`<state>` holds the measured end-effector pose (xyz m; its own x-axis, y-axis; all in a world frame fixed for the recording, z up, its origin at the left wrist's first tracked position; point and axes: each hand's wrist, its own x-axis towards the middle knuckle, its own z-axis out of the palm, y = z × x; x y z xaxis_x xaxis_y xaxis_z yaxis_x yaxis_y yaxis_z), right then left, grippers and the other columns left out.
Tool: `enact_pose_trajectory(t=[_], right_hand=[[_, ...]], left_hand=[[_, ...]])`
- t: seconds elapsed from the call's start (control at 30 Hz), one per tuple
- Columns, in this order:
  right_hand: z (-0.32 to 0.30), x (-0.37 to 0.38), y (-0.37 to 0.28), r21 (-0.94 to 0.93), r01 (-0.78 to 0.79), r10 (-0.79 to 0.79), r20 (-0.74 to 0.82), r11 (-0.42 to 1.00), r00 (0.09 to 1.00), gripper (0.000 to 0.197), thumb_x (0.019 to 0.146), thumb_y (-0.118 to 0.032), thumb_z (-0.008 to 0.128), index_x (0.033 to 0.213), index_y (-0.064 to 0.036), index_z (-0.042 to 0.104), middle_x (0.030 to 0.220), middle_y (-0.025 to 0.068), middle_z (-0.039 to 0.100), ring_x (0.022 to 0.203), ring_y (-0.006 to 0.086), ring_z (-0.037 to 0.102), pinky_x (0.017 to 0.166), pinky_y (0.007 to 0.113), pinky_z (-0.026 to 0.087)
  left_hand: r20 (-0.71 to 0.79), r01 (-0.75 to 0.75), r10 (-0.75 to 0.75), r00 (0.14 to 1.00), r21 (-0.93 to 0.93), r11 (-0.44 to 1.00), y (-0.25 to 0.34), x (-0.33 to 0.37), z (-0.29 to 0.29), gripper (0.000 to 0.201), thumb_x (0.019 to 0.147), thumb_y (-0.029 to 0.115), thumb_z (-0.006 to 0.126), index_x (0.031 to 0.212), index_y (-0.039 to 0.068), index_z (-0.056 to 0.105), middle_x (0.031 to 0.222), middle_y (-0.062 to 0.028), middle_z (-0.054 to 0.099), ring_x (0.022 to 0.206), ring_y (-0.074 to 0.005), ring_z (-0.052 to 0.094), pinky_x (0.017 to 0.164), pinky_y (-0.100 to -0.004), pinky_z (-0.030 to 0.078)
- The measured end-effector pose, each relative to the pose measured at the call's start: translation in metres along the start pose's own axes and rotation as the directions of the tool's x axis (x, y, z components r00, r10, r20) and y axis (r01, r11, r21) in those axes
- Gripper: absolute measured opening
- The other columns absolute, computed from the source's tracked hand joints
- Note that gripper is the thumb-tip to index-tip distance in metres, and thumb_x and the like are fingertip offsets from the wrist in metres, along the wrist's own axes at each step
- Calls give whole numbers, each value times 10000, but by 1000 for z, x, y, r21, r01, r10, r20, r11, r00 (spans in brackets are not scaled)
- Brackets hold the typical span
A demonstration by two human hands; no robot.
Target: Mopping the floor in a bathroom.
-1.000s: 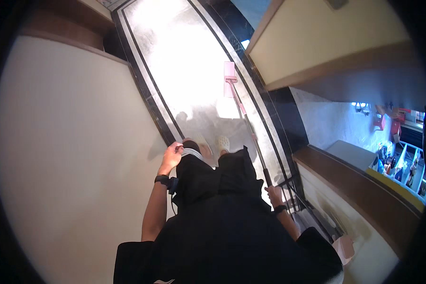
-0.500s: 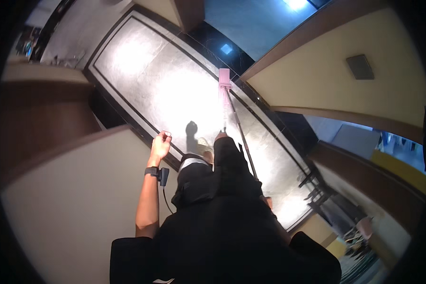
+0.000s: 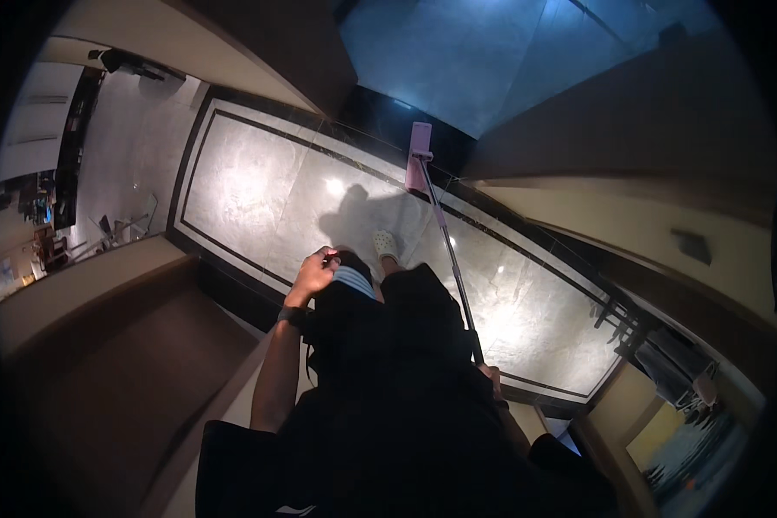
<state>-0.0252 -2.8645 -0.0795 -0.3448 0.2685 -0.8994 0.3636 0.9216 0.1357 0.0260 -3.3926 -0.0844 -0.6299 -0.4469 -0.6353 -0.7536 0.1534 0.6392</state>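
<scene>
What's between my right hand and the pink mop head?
In the head view, the long pole runs from your right hand to the mop head, with shiny floor beneath.

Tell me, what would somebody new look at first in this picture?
Probably the pink flat mop head in the upper middle, with its long handle slanting down to the right hand. Next comes the blue-lit floor at the top, beyond the dark border. Then the pale clog with holes, near the middle.
</scene>
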Motion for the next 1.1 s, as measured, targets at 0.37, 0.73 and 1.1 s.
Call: enact_pose_trajectory(t=[0.37, 0.73, 1.1], right_hand=[[54, 20, -167, 62, -46, 59, -227, 997, 972, 354, 676, -359, 740, 819, -35, 740, 798, 193, 716, 798, 344, 713, 653, 435, 531], [-69, 87, -560, 514, -17, 96, -128, 858, 987, 407, 770, -455, 731, 691, -60, 676, 586, 46, 624, 556, 202, 607, 582, 405, 445], [-271, 77, -622, 440, -114, 177, -104, 891, 979, 713, 887, -665, 490, 986, -3, 735, 1016, 213, 717, 1014, 381, 671, 864, 480, 503]], left_hand=[[163, -110, 76, 984, 209, 972, 78, 196, -155, 282, 924, 199, 615, 1134, 12, 627, 955, -169, 707, 849, -267, 708, 762, -365, 552], [351, -296, 130, 927, 476, 828, 231, 368, -239, 314, 932, 234, 591, 1135, -1, 630, 1006, -203, 698, 932, -324, 689, 818, -408, 538], [336, -195, 73, 939, 345, 918, 366, 473, -225, 287, 930, 199, 603, 1128, -6, 637, 1025, -183, 700, 935, -288, 687, 843, -385, 527]])
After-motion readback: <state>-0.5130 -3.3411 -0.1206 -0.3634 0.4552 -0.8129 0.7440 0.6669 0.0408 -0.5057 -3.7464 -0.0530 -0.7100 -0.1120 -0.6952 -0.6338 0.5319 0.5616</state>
